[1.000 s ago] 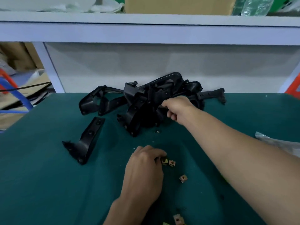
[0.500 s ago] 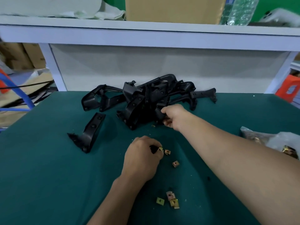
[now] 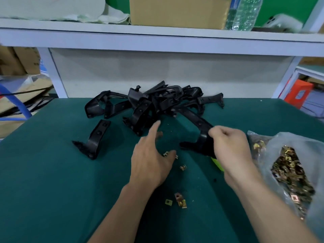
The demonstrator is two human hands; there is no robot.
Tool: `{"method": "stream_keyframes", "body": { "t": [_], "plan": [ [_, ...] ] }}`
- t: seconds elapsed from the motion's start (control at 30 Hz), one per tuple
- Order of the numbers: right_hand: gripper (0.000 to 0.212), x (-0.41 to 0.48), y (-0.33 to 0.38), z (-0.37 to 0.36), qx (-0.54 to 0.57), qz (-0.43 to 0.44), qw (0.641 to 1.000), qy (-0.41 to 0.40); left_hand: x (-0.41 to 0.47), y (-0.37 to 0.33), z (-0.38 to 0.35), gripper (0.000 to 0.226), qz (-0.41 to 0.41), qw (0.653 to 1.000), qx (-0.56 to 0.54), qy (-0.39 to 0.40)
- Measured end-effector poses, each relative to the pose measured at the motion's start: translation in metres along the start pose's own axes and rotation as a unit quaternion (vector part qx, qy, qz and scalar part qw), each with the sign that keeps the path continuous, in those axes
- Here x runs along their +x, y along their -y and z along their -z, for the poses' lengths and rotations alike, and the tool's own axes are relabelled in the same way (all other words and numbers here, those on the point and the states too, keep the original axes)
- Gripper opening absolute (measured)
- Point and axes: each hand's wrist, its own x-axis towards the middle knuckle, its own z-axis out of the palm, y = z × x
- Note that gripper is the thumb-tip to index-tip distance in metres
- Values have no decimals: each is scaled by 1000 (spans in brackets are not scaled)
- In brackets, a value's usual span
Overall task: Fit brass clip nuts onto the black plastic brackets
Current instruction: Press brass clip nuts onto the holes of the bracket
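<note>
**Right hand gripping a bracket, left hand spread beside the loose clip nuts**

Head view. The right hand (image 3: 229, 146) is curling its fingers and thumb round the bent lower end of the held bracket (image 3: 197, 122). The bracket's long arm is running away from the fist toward the pile of brackets (image 3: 157, 102), which is lying tangled at the middle of the worktop's (image 3: 52, 190) far edge. The foot of the held bracket is sticking out to the left of the fist, pointing at the left hand.

The left hand (image 3: 150, 160) is sitting just left of that foot, well in from every edge, with its fingers spread. The forefinger is stretching toward the pile and the thumb is splaying toward the right hand. It is gripping nothing that shows plainly. A blurred brass piece (image 3: 159, 134) is showing just beside its fingers, and I cannot tell whether it is touching them.

Two small clip nuts (image 3: 165, 153) are lying right at the thumb tip. A single nut (image 3: 182, 167) is lying a little nearer, between the two wrists. A cluster of nuts (image 3: 178, 200) is lying closer to the near edge, between the forearms.

The lone bracket (image 3: 96, 139) is lying by itself to the left of the left hand, apart from the pile. The bag of clip nuts (image 3: 289, 169) is slumping at the right edge, just beside the right wrist. A yellow-green object (image 3: 218, 163) is peeking out from under the right hand.

Above the far edge, a shelf (image 3: 157, 41) is carrying a cardboard box (image 3: 175, 11) and a plastic bottle (image 3: 245, 13).
</note>
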Motion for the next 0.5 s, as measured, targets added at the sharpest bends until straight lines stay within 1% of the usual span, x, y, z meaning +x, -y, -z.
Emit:
{"method": "stream_keyframes", "body": {
  "t": [0.03, 0.1, 0.17, 0.2, 0.23, 0.27, 0.3, 0.33, 0.4, 0.43, 0.47, 0.5],
  "plan": [
    [29, -9, -8, 4, 11, 6, 1000, 0, -4, -2, 0, 94, -30, 999, -24, 7],
    [20, -19, -22, 9, 83, -12, 996, 21, -12, -7, -2, 102, -71, 995, -60, 22],
    [17, -25, -32, 14, 157, -38, 985, 55, -20, -13, -3, 99, -59, 993, -98, 12],
    [16, -29, -37, 15, 171, -37, 983, 64, -24, -16, -4, 88, -40, 992, -121, -1],
    [17, -32, -42, 15, 180, -31, 982, 54, -26, -20, -3, 67, -22, 987, -156, -16],
    [20, -36, -45, 14, 192, -29, 981, 26, -29, -23, -3, 39, -7, 980, -197, -30],
    [22, -39, -47, 12, 207, -31, 978, -9, -30, -25, -2, 14, 5, 973, -229, -29],
    [23, -41, -47, 9, 226, -38, 973, -37, -33, -29, 0, 7, 4, 967, -254, -10],
    [26, -43, -44, 4, 258, -60, 963, -55, -42, -36, -1, 24, -21, 957, -284, 52],
    [27, -44, -41, 3, 269, -70, 959, -48, -45, -40, -2, 37, -38, 958, -275, 69],
    [25, -44, -39, 3, 282, -81, 955, -33, -48, -44, -4, 53, -57, 964, -248, 74],
    [23, -44, -38, 4, 294, -89, 951, -10, -50, -46, -7, 62, -63, 971, -220, 64]
  ]
}}
